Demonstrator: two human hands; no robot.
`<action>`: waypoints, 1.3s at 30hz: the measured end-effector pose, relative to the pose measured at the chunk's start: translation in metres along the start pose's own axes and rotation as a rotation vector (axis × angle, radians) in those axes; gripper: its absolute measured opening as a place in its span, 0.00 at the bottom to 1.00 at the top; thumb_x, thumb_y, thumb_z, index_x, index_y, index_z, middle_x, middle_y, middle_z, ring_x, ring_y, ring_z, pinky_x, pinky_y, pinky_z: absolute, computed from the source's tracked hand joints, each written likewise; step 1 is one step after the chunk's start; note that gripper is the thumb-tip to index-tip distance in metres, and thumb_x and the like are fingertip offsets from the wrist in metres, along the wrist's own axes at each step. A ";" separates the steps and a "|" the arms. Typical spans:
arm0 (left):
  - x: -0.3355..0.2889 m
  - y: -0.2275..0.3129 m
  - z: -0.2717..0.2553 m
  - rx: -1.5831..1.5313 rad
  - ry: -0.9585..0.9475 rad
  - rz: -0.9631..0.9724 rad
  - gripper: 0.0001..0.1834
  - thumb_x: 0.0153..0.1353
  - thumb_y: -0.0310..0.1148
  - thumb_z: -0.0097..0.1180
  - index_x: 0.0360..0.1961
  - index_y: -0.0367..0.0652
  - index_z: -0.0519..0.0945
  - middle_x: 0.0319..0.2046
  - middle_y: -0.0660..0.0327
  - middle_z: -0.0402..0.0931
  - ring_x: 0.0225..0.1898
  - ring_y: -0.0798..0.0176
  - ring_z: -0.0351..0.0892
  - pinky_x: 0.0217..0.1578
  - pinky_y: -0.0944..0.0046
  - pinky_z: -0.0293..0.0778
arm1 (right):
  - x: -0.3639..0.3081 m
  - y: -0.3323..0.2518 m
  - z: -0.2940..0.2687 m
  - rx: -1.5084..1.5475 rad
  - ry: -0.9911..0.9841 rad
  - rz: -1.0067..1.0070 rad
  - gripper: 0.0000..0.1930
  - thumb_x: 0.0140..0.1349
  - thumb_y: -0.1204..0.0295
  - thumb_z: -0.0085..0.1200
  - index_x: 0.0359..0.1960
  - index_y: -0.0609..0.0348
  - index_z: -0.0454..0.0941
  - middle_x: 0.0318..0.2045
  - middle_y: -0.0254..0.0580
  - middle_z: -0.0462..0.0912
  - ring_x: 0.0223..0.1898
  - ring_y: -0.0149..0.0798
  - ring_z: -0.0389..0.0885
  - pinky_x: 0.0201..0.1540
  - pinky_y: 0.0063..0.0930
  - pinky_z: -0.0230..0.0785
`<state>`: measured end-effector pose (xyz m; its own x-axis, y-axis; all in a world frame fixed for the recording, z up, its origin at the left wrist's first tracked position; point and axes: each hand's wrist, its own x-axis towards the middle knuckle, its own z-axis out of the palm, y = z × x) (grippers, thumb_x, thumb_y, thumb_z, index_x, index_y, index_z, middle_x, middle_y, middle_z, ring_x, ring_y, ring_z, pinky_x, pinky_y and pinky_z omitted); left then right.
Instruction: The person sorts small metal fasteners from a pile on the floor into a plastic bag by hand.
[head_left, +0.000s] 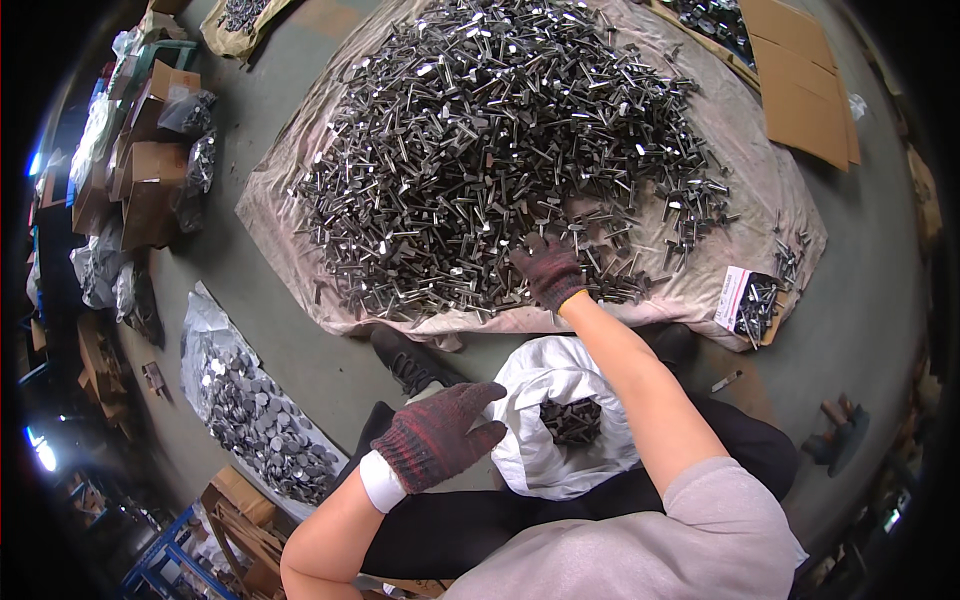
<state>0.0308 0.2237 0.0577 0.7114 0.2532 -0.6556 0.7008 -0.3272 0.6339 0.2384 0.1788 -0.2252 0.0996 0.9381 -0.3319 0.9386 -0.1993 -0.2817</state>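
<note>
A large heap of T-shaped metal bolts (450,150) lies on a pale cloth (280,215) ahead of me. My right hand (552,272), in a dark red-grey knit glove, reaches into the heap's near side. Its fingers curl down among the bolts, and what they grip is hidden. Between my legs stands a white woven sack (525,455) with its mouth open; dark metal pieces (573,421) lie inside. My left hand (440,435), in a matching glove, is beside the sack's left rim. Its fingers are stretched out and the thumb stands apart, with nothing visible between them.
A small box of bolts (758,308) sits at the cloth's right corner. Round metal discs (265,420) are spread on plastic sheeting at the left. Cardboard boxes (155,180) and bags are stacked farther left. A cardboard sheet (800,85) lies at the far right.
</note>
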 end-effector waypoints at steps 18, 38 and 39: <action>0.073 -0.025 0.027 -0.916 0.139 -0.241 0.26 0.64 0.47 0.54 0.55 0.39 0.72 0.44 0.56 0.79 0.43 0.57 0.79 0.45 0.57 0.74 | -0.044 0.023 -0.119 1.991 0.190 0.775 0.12 0.48 0.82 0.59 0.33 0.51 0.75 0.23 0.35 0.77 0.21 0.33 0.76 0.16 0.24 0.60; 0.171 0.024 0.049 -2.364 -0.167 0.494 0.15 0.68 0.37 0.53 0.52 0.41 0.75 0.43 0.49 0.81 0.44 0.48 0.83 0.44 0.48 0.82 | -0.188 -0.008 -0.285 0.262 0.433 -0.073 0.16 0.56 0.66 0.60 0.47 0.53 0.80 0.44 0.45 0.82 0.42 0.48 0.83 0.44 0.37 0.76; 0.171 0.023 0.049 -2.369 -0.166 0.501 0.15 0.68 0.37 0.53 0.52 0.41 0.75 0.43 0.49 0.81 0.44 0.48 0.83 0.44 0.48 0.82 | -0.196 -0.005 -0.283 0.219 0.354 -0.003 0.16 0.57 0.67 0.60 0.47 0.56 0.81 0.43 0.46 0.82 0.41 0.45 0.83 0.44 0.34 0.75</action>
<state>0.1660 0.2148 -0.0603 0.8459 0.4309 -0.3143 -0.5006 0.8448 -0.1889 0.3074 0.0765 0.0966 0.2402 0.9706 -0.0116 0.8506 -0.2163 -0.4794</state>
